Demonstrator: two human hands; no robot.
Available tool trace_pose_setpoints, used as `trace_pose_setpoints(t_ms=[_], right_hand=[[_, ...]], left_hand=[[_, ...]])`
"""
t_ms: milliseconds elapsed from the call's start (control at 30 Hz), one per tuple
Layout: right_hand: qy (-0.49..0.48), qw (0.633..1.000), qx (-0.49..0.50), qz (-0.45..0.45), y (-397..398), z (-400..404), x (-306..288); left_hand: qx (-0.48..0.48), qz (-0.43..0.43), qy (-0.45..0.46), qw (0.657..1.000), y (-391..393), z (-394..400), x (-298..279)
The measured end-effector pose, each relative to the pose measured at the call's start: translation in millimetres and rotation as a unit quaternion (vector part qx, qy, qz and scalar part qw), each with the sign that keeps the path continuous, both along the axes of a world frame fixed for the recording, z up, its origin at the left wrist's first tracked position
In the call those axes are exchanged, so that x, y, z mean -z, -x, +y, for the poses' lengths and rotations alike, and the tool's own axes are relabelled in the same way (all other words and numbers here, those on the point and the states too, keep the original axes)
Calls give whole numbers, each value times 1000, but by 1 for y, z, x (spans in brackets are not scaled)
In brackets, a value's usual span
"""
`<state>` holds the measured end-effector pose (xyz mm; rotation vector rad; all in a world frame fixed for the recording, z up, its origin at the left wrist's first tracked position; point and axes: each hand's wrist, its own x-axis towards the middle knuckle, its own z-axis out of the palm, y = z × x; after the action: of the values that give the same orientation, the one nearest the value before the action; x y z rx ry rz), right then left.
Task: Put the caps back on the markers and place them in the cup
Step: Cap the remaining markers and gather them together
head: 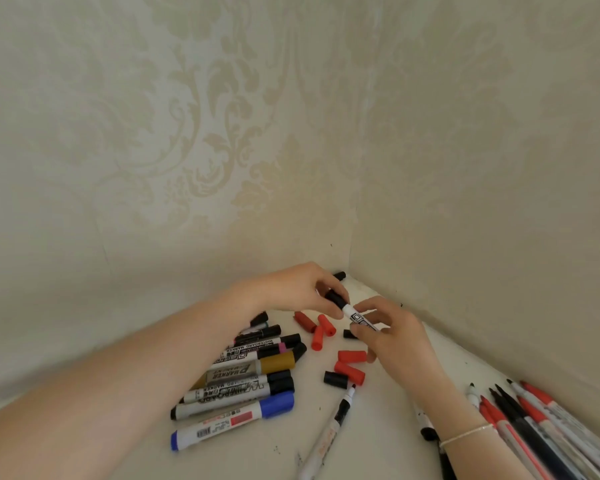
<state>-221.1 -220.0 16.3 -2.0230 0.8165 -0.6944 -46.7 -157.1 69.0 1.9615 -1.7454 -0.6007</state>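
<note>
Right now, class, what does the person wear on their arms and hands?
Both forearms are bare, with no sleeves in view. The right wrist carries a thin, pale bracelet. No rings, watch or gloves show on the left hand or the right hand.

You are facing a corner where two walls meet at the back of the table. Your left hand and right hand meet just in front of that corner, with one marker held between them. Below your left hand lies a row of capped markers, side by side, under your left forearm's far edge. Between that row and your right hand, loose caps are scattered on the table. One uncapped marker lies nearer you, in the middle. To the right of your right wrist, along the right-hand wall, lies a bundle of uncapped markers.
</note>
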Motion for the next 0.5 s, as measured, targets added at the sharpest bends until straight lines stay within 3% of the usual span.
trace_pose_setpoints(t_ms=[100,167,367,433,500], right_hand=[[-1,999,-7,-32,-1,5,-5],[5,999,-11,-45,-2,9,-5],[-21,997,27,-75,-8,16,-8],[-11,996,38,-75,-9,19,-9],[-6,997,48,-66,-10,21,-9]], left_hand=[[-23,152,-9,988,-5,3,-5],[-58,201,11,978,0,1,-1],[-249,247,199,915,34,-16,19],[-259,262,247,896,44,-21,26],[-256,257,250,898,50,-19,28]])
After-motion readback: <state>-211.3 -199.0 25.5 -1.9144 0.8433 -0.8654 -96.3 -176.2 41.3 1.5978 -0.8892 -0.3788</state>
